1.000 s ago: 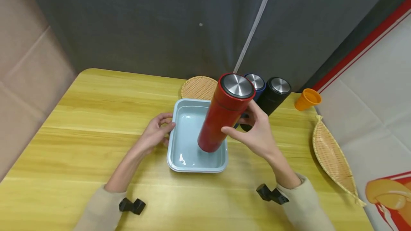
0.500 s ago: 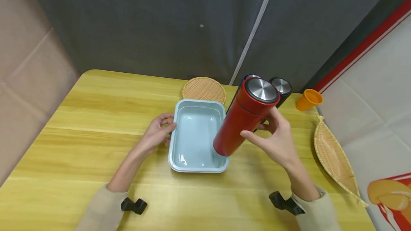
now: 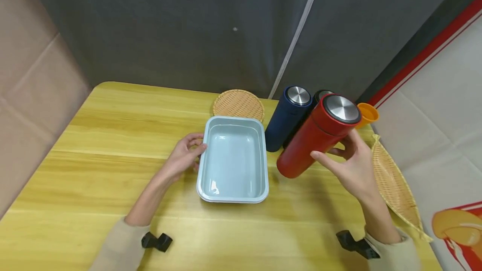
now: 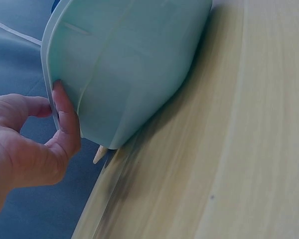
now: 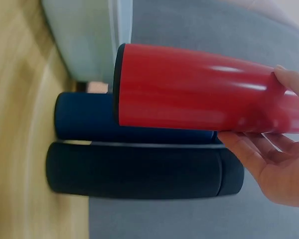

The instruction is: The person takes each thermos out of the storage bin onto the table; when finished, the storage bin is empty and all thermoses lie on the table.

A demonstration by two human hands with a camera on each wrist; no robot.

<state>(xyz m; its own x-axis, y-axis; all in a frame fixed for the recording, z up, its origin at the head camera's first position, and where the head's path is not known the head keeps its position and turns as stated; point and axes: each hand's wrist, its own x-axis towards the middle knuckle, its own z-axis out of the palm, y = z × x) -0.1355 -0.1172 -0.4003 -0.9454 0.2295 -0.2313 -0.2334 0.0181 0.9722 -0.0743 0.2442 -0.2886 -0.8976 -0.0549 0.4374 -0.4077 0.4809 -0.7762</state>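
Right hand (image 3: 352,166) gripping red flask (image 3: 318,135), tilted, clear of table. Left hand (image 3: 184,156) pinching tray (image 3: 233,193) rim. Risk: flask knocking blue flask (image 3: 286,120) over.

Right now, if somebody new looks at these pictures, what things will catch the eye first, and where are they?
The red flask stands out first: the right hand holds it tilted above the table, right of the pale blue tray. Just behind it stand a dark blue flask and a black flask. The left hand holds the tray's left rim.
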